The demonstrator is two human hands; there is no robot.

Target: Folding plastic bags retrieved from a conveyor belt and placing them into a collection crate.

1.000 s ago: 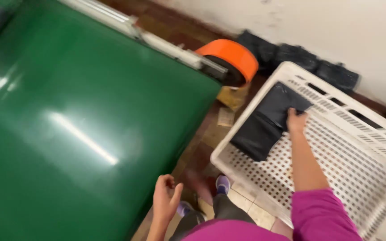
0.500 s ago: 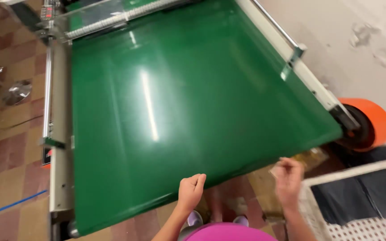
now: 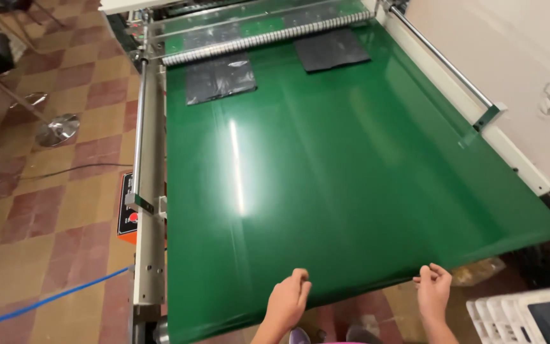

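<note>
Both my left hand [image 3: 286, 298] and right hand [image 3: 433, 290] hang loosely curled and seemingly empty at the bottom edge of the green belt [image 3: 351, 178], waiting on the two black bags [image 3: 221, 78] at the upper frame, which I judge must come nearer before I reach.

We hold our left hand [image 3: 288, 298] and right hand [image 3: 433, 290] near us, side by side, apart, fingers loosely curled, both empty.

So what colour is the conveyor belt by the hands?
Glossy green; the conveyor belt shows best in the head view.
</note>
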